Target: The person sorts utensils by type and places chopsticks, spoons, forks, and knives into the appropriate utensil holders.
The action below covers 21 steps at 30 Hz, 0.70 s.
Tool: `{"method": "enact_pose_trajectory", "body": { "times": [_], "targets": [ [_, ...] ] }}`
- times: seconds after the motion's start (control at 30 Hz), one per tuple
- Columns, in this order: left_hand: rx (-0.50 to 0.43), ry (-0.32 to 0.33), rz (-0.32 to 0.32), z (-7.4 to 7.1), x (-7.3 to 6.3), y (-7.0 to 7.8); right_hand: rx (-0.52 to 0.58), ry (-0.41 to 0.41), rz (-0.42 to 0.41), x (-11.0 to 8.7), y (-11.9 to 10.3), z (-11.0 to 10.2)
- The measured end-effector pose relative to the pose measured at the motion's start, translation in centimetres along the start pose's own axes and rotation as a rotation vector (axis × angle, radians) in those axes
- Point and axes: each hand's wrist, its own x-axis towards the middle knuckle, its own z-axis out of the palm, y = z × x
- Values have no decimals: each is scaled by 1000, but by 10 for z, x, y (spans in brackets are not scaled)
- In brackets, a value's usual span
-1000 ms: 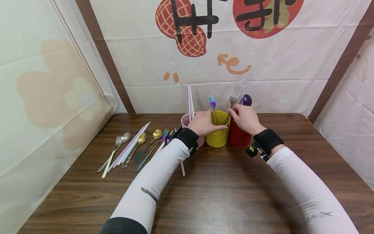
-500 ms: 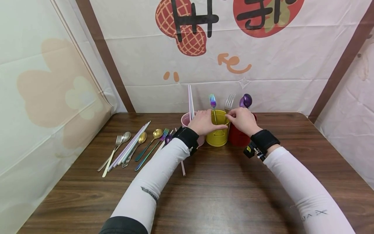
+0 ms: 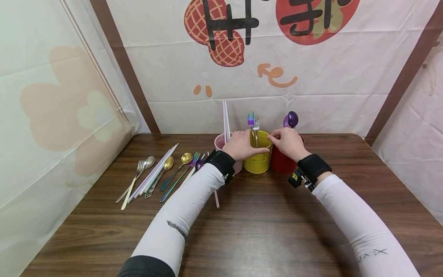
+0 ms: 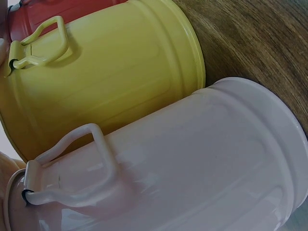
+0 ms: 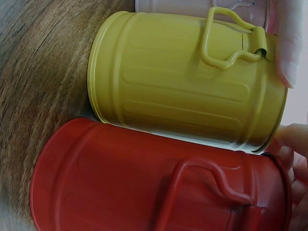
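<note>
My left hand [image 3: 239, 145] lies over the pink bucket [image 3: 219, 141] and reaches to the yellow bucket [image 3: 256, 165]. Its thumb stretches straight along the yellow bucket's front rim; its other fingertips are hidden. A rainbow-coloured fork [image 3: 251, 119] and a silver fork [image 3: 256, 125] stand tines up in the yellow bucket, side by side. My right hand [image 3: 288, 142] hovers over the red bucket [image 3: 283, 161], thumb and forefinger near the yellow bucket's right rim, holding no cutlery. Loosely bent fingers [image 5: 293, 137] show beside the rims in the right wrist view.
Purple spoons [image 3: 291, 119] stand in the red bucket, pale chopsticks [image 3: 226, 121] in the pink one. On the wooden table [image 3: 263, 223] at left lie a gold spoon [image 3: 186, 158], a silver-and-cream fork [image 3: 140, 166], more chopsticks [image 3: 152, 175] and other cutlery. A cloth wall [image 3: 173, 115] stands behind.
My right hand has lowered the silver fork into the yellow bucket and let it go. The fork has tipped left beside the rainbow-coloured one. My left hand has stayed put.
</note>
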Motion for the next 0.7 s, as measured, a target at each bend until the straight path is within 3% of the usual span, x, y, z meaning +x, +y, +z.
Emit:
{"method": "enact_pose_trajectory", "body": {
  "times": [0.2,0.43,0.57,0.7],
  "targets": [
    [-2,-41,8,-2,2,0,-2,-1,-7,0,0,0],
    [62,-144,69,-24,-6,-6,11,-16,-6,-1,0,-4],
    [77,-110,140,-46,-18,-16,-1,1,-27,-1,-1,-7],
    [89,5,215,-66,-41,-30,-26,18,-51,-1,-4,-9]
  ]
}}
